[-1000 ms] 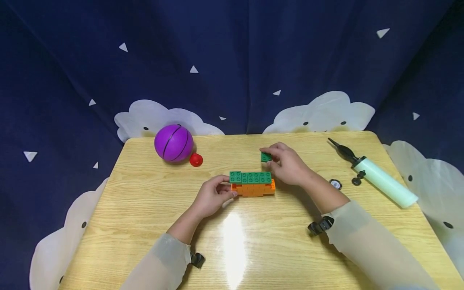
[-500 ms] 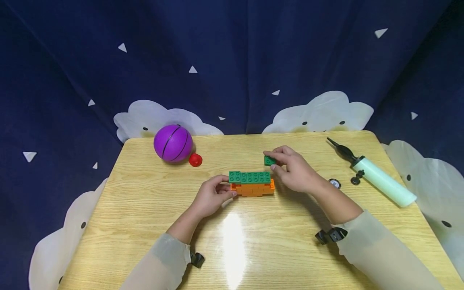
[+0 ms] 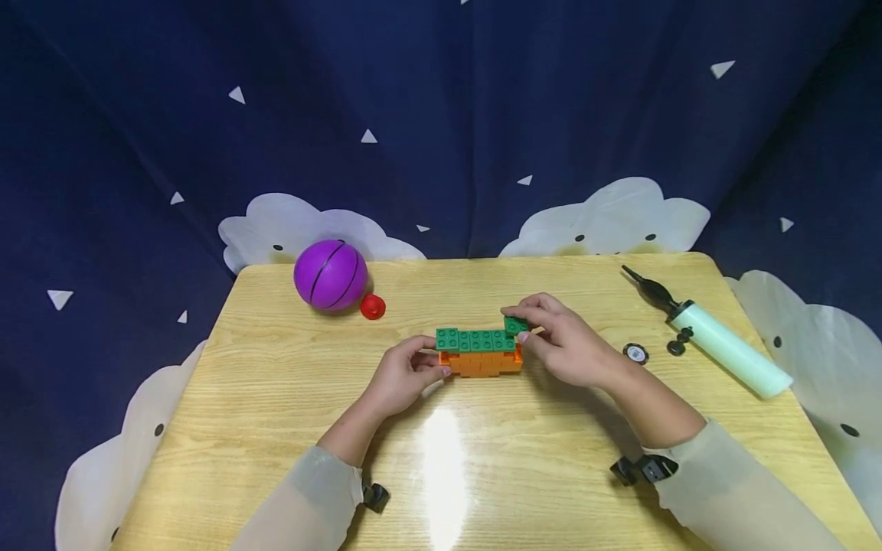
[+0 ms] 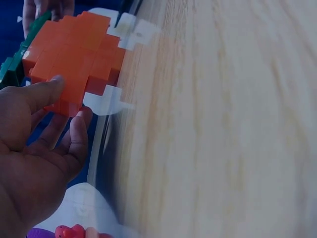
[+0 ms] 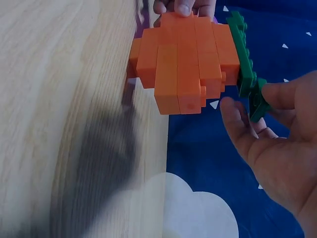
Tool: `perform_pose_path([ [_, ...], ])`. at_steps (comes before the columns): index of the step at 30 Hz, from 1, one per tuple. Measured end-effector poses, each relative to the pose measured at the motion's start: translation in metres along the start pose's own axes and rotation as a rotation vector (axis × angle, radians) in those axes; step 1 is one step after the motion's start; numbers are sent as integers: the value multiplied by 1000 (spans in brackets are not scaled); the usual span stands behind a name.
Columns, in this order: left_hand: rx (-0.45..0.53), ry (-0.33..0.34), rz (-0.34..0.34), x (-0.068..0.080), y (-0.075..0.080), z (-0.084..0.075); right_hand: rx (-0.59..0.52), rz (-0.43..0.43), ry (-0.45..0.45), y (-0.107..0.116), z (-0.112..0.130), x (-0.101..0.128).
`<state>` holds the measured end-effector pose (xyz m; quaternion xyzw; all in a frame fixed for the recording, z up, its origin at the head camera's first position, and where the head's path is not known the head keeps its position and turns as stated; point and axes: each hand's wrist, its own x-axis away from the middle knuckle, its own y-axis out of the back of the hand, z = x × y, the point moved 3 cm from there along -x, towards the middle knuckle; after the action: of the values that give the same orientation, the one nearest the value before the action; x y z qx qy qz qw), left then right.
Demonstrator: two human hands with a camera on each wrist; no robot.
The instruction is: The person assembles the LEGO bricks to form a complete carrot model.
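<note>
An orange block build (image 3: 482, 363) with stepped sides stands on the wooden table, topped by a row of green bricks (image 3: 475, 340). My left hand (image 3: 408, 375) grips its left end, thumb on the front face and fingers behind, as the left wrist view shows on the orange bricks (image 4: 69, 59). Between thumb and fingers my right hand (image 3: 565, 340) pinches a small green brick (image 3: 514, 325) at the right end of the green row. In the right wrist view this small brick (image 5: 257, 101) sits tilted against the end of the green row (image 5: 241, 54).
A purple ball (image 3: 331, 275) and a small red hat-shaped piece (image 3: 373, 307) lie at the back left. To the right are a poker chip (image 3: 635, 353), a small black piece (image 3: 677, 346) and a pale green hand pump (image 3: 730, 348). A dark blue curtain (image 3: 441, 115) hangs behind the table.
My right hand has brought the small green brick toward me and slightly right, from behind the build to the right end of its green row. My left hand keeps its hold.
</note>
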<state>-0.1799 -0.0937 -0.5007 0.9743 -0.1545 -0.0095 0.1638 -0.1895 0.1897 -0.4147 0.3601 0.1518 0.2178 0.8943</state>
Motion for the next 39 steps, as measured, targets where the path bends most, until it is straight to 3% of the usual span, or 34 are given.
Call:
perform_pose_path([
  [12,14,-22,-8,0,0,0,8,-20,57,-4,7,7],
  [32,24,-16,-4,-1,1,-1,-81,-60,37,-10,1,6],
  [39,29,-21,-8,-1,1,-1,-143,-74,-9,-13,-2,7],
])
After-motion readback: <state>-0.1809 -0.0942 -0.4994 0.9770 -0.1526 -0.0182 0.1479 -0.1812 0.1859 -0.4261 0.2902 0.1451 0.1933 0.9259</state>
